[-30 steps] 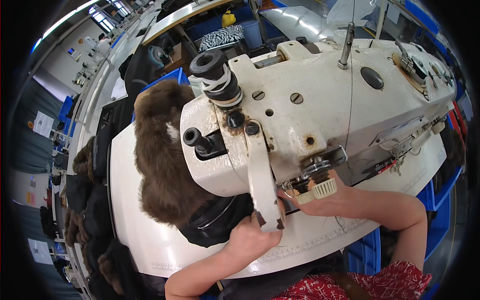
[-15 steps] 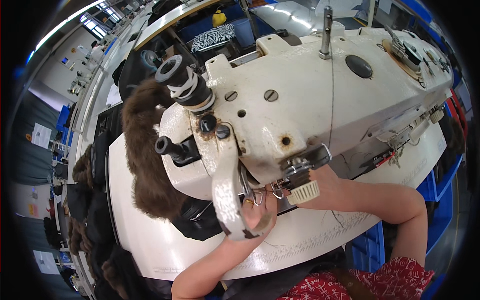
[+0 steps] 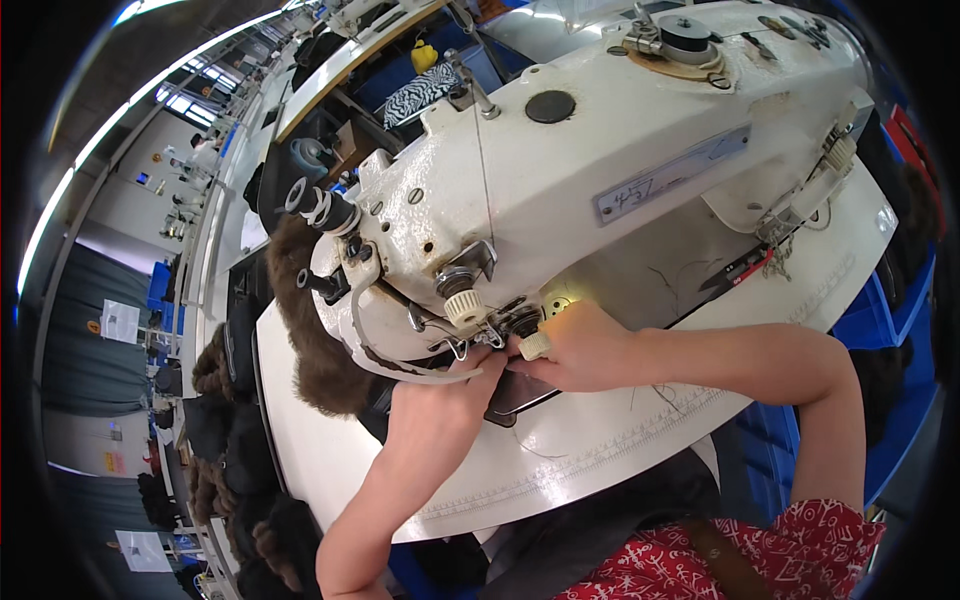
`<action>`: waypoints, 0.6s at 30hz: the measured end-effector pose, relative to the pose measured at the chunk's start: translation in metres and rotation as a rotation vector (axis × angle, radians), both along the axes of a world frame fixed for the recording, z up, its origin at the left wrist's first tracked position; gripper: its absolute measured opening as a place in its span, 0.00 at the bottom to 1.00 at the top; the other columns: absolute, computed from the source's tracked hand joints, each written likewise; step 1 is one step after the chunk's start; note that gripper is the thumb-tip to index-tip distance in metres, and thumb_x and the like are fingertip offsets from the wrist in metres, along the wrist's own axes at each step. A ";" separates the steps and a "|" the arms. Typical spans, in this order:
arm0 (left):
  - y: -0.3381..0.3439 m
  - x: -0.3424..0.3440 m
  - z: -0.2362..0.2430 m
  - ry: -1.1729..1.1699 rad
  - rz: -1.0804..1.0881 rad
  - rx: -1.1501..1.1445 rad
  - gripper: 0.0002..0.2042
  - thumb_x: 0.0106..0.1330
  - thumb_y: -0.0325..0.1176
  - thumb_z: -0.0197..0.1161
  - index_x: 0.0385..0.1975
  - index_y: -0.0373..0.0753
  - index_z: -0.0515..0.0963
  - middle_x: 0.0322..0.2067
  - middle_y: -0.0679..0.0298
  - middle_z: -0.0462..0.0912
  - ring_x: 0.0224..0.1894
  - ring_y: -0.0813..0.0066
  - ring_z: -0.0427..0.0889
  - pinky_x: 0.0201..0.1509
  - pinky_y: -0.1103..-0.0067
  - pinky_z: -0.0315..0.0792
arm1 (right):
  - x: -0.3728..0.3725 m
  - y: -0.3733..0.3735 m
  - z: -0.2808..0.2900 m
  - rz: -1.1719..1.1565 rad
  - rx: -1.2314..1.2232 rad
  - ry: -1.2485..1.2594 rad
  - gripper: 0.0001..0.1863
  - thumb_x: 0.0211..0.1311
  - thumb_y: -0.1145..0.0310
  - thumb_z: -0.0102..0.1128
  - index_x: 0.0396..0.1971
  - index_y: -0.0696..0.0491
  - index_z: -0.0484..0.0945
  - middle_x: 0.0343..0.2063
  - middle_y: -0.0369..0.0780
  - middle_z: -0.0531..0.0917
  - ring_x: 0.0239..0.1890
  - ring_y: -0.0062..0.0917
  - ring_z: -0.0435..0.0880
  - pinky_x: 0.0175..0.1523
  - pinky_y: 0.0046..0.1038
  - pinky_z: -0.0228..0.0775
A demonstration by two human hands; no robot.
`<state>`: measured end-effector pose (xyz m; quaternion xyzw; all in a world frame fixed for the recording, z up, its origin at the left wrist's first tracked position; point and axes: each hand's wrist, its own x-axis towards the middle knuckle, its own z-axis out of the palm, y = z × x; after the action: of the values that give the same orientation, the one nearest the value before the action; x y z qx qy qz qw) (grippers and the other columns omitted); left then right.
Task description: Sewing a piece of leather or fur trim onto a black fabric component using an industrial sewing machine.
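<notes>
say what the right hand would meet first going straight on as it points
The right hand would probably meet the fingers of the left hand, just to its left; parts of the sewing machine crowd that spot, so depth is unclear.

The left forearm (image 3: 368,510) is brought in from the lower edge and angled up and to the right, bare, with the wrist kept nearly straight. The back of the left hand (image 3: 437,410) is turned up, and its fingers are pointed forward and to the right. The right elbow (image 3: 838,375) is sharply bent, and the right forearm (image 3: 725,365) is laid almost level across to the left. The fingers of the right hand (image 3: 585,350) are curled, brought close to those of the left; both sets of fingertips are partly hidden.
</notes>
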<state>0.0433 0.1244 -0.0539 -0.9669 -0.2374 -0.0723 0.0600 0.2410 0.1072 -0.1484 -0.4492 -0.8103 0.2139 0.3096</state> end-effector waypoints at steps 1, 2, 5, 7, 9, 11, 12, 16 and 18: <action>0.004 0.003 -0.002 0.009 0.000 0.005 0.13 0.51 0.26 0.62 0.38 0.35 0.81 0.32 0.61 0.83 0.29 0.67 0.84 0.29 0.75 0.76 | 0.002 0.002 -0.001 0.020 -0.017 0.049 0.08 0.60 0.63 0.59 0.35 0.51 0.78 0.20 0.42 0.82 0.26 0.41 0.83 0.32 0.42 0.73; 0.007 0.006 -0.002 0.150 0.004 0.086 0.10 0.54 0.30 0.65 0.36 0.37 0.80 0.29 0.63 0.82 0.26 0.66 0.83 0.26 0.74 0.74 | 0.004 0.003 0.000 0.013 -0.014 0.058 0.08 0.60 0.63 0.59 0.35 0.51 0.78 0.20 0.42 0.82 0.26 0.41 0.83 0.32 0.42 0.73; 0.008 0.000 0.009 0.343 0.066 0.240 0.13 0.57 0.43 0.69 0.27 0.39 0.79 0.21 0.64 0.77 0.21 0.64 0.81 0.22 0.71 0.71 | 0.009 0.007 0.003 0.116 -0.018 0.030 0.09 0.61 0.62 0.60 0.34 0.52 0.78 0.21 0.43 0.81 0.26 0.42 0.83 0.33 0.41 0.73; 0.007 -0.008 0.024 0.372 0.134 0.032 0.14 0.57 0.43 0.68 0.24 0.37 0.79 0.23 0.63 0.76 0.23 0.68 0.81 0.22 0.73 0.72 | 0.013 0.008 0.003 0.113 0.005 0.008 0.09 0.61 0.62 0.61 0.34 0.52 0.78 0.21 0.42 0.81 0.26 0.42 0.82 0.32 0.42 0.73; -0.024 -0.026 0.016 0.355 0.159 0.031 0.13 0.61 0.41 0.67 0.26 0.37 0.80 0.22 0.62 0.74 0.13 0.65 0.76 0.15 0.74 0.68 | 0.012 0.007 0.011 0.133 0.001 -0.086 0.10 0.61 0.62 0.61 0.34 0.52 0.78 0.21 0.42 0.81 0.26 0.41 0.82 0.32 0.41 0.72; -0.045 -0.025 0.009 0.200 0.227 0.040 0.11 0.62 0.39 0.66 0.25 0.38 0.80 0.20 0.62 0.72 0.14 0.65 0.76 0.15 0.75 0.68 | 0.009 0.007 0.010 0.152 -0.005 -0.185 0.10 0.62 0.61 0.61 0.34 0.52 0.77 0.21 0.41 0.81 0.26 0.41 0.82 0.31 0.41 0.72; -0.043 -0.024 0.010 0.142 0.267 -0.010 0.09 0.64 0.36 0.64 0.27 0.37 0.80 0.20 0.60 0.76 0.16 0.62 0.79 0.16 0.72 0.70 | 0.009 0.006 0.007 0.140 0.066 -0.145 0.10 0.61 0.61 0.61 0.34 0.52 0.77 0.22 0.41 0.81 0.26 0.40 0.82 0.30 0.40 0.72; -0.016 -0.017 0.023 0.098 0.355 -0.372 0.06 0.62 0.31 0.64 0.35 0.36 0.81 0.25 0.54 0.83 0.24 0.54 0.82 0.29 0.68 0.75 | 0.003 0.004 -0.010 0.117 0.215 0.053 0.11 0.64 0.57 0.58 0.33 0.49 0.77 0.21 0.41 0.78 0.19 0.39 0.77 0.26 0.39 0.68; 0.001 -0.013 0.026 0.207 0.376 -0.523 0.08 0.61 0.32 0.66 0.37 0.37 0.81 0.22 0.56 0.82 0.23 0.58 0.81 0.29 0.70 0.74 | -0.002 0.003 -0.012 0.110 0.232 0.066 0.10 0.63 0.57 0.59 0.33 0.49 0.78 0.22 0.40 0.77 0.19 0.38 0.78 0.26 0.38 0.69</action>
<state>0.0306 0.1255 -0.0282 -0.8911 -0.4146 0.1020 -0.1540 0.2392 0.1105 -0.1606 -0.3579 -0.8424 0.1501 0.3738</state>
